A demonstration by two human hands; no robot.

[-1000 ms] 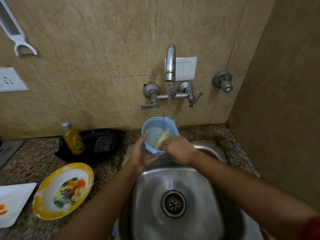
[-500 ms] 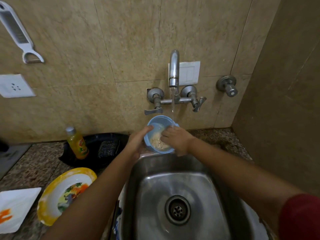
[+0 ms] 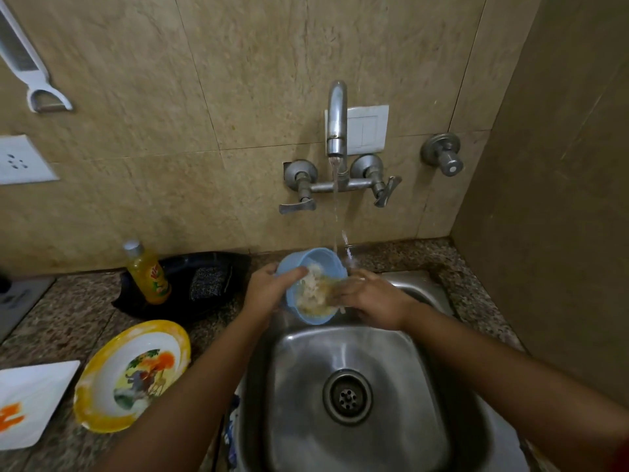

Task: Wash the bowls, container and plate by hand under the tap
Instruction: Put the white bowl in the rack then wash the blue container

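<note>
One steel sink (image 3: 425,386), set in a speckled granite counter (image 3: 68,318) against beige wall tiles (image 3: 204,131). At its 12 o'clock, a blue bowl (image 3: 306,258) under the running tap (image 3: 337,117). The left hand (image 3: 269,291) grips its rim. The right hand (image 3: 374,301) is blurred at the bowl's 3 o'clock, its grip indiscernible. At the sink's 9 o'clock: yellow-rimmed plate (image 3: 112,366), white square plate (image 3: 34,396).

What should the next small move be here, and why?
Probably shift the bowl slightly right, under the running water: it lands at the bowl's far right rim, while pale froth covers the inside. The left hand grips the bowl; the right hand reaches into it.
</note>
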